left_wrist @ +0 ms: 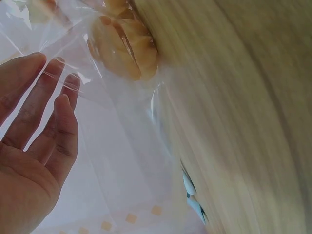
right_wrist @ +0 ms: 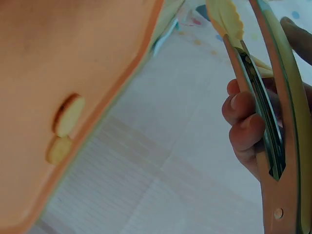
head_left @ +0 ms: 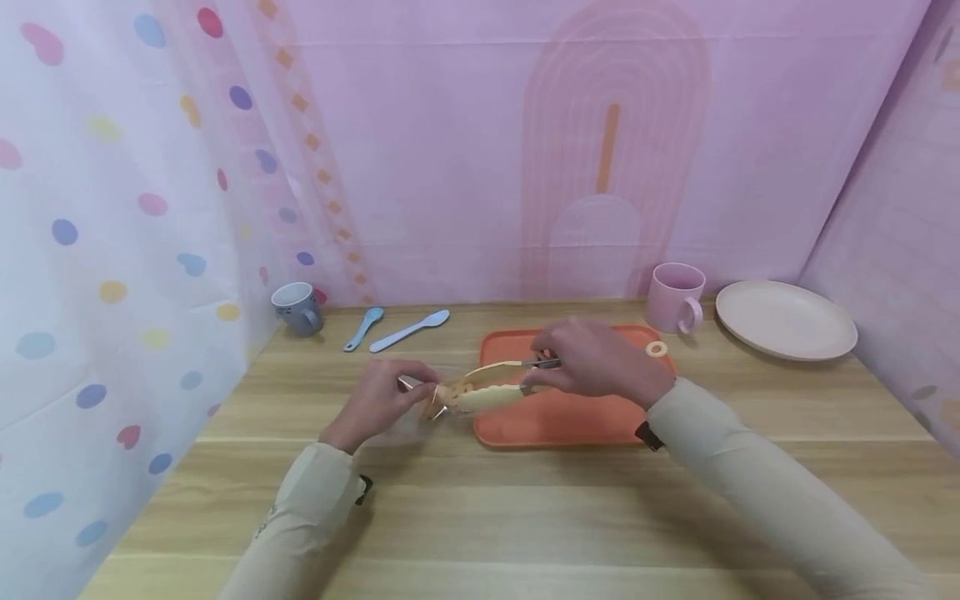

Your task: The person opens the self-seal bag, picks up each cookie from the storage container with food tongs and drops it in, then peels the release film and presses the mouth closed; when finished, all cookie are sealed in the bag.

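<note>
My left hand (head_left: 382, 398) pinches a clear plastic bag (left_wrist: 112, 122) by its film. Tan, rounded snack pieces (left_wrist: 126, 46) show through the film in the left wrist view. My right hand (head_left: 588, 360) grips a pair of tongs (right_wrist: 280, 146) with cream scalloped heads. The heads (head_left: 491, 397) point left and stand at the bag, close to the snack pieces; whether they touch one is too small to tell. Beneath the right hand lies an orange tray (head_left: 577, 425). A ring-shaped snack (head_left: 657, 349) rests at its far right corner.
Behind the left hand are a grey cup (head_left: 300, 310), a short blue spoon (head_left: 364, 328) and a longer pale blue spoon (head_left: 409, 331). A pink mug (head_left: 675, 296) and a beige plate (head_left: 783, 321) stand at the back right. Patterned curtains (head_left: 450, 150) border the wooden table (head_left: 480, 517).
</note>
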{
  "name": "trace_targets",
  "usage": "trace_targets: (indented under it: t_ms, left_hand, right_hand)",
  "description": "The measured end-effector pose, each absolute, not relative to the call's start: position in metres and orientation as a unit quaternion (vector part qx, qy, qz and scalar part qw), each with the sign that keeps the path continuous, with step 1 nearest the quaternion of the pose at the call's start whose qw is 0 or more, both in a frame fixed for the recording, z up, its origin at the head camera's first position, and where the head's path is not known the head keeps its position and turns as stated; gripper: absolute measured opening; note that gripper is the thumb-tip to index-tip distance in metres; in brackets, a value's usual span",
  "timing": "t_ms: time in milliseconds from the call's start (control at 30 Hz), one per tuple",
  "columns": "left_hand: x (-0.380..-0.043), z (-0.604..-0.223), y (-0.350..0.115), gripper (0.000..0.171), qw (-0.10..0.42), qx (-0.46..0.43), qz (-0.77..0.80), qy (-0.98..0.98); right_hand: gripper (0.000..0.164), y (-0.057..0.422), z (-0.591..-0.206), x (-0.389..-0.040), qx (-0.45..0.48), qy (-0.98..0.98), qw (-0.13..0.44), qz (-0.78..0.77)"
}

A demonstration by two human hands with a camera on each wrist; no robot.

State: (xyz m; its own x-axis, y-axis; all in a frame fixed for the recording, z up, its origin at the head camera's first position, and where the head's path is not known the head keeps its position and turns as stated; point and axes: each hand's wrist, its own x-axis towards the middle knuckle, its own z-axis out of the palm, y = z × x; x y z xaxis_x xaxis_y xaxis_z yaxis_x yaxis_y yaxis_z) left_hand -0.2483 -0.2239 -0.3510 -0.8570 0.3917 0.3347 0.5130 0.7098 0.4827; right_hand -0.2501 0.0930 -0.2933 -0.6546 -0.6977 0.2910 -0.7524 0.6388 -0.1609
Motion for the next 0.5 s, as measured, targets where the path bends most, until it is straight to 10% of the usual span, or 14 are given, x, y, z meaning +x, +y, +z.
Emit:
trace_targets:
  t_ms: [500]
  left_hand:
    - [-0.249, -0.349, -0.224, 0.007, 0.113, -0.253, -0.306, -0.911]
  right_hand:
    - [0.018, 0.093, -0.319, -0.273, 0.405, -0.884, 0.057, 0.226]
